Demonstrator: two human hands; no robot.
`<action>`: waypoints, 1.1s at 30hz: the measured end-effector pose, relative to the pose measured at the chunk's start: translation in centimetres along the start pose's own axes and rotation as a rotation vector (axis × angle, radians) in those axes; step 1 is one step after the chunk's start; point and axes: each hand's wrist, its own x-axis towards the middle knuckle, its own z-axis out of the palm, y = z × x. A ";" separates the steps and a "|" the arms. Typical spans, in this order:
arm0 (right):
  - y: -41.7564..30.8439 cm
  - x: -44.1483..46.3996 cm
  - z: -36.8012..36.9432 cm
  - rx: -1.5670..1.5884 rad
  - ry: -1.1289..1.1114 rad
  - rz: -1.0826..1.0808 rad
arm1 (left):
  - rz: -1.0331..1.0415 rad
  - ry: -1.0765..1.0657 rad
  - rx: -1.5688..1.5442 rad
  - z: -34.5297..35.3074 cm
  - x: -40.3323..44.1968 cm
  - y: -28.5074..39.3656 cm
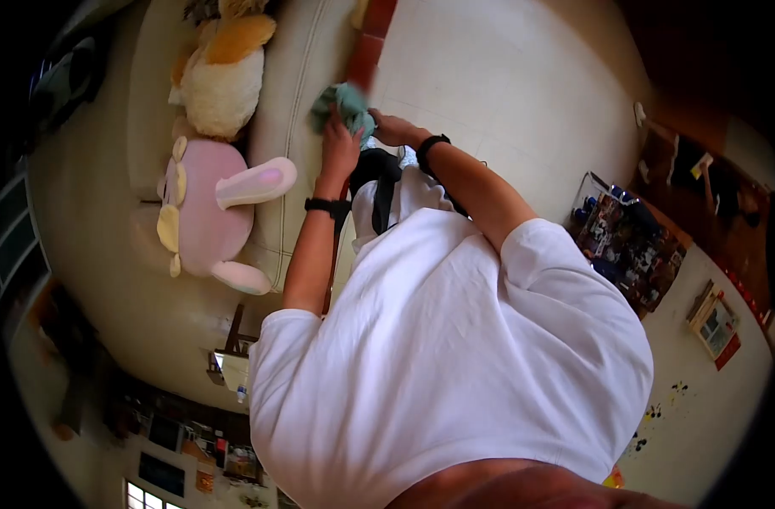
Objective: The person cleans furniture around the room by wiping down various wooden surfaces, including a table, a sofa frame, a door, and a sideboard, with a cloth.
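Note:
A bunched green cloth (350, 103) is in front of my body, beside the edge of the cream sofa (290, 93). My left hand (341, 146) is closed on the near side of the cloth, its fingers pressed into the folds. From the right, my right hand (393, 130) reaches the cloth's edge with fingers curled in against it; the fingertips are partly hidden. Both wrists wear black bands. My light trousers and a dark strap or cloth (376, 174) show just below the hands.
A pink plush toy (209, 199) with long ears and a white-and-orange plush toy (226, 85) lie on the sofa at left. A reddish-brown strip (370, 51) borders the pale tiled floor (489, 93). To the right stands a cluttered rack (629, 242); another person (701, 174) is farther off.

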 end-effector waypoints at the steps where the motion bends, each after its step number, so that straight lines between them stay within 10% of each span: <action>1: 1.0 0.2 1.6 0.092 0.013 -0.042 | -0.105 -0.027 0.037 -0.2 -1.1 1.1; 6: -3.7 -2.2 -2.1 0.246 0.285 -0.125 | 0.088 0.032 0.489 2.4 -2.2 0.6; 12: -11.0 -3.4 -12.1 -0.198 0.533 -0.371 | 0.270 0.090 0.236 3.9 8.1 -0.4; 24: -12.9 -0.4 -15.4 -0.333 0.276 -0.210 | 0.307 0.103 -0.343 0.8 11.7 2.0; 28: -13.6 2.1 -12.1 -0.367 0.168 -0.279 | 0.021 -0.456 0.288 -1.4 8.8 -0.9; 30: -15.0 2.0 -11.3 -0.510 0.017 -0.332 | 0.155 -0.106 -0.136 -1.9 6.1 -2.0; 33: -15.6 3.6 -9.8 -0.505 -0.111 -0.365 | -0.044 -0.211 -0.381 -2.3 4.3 -4.2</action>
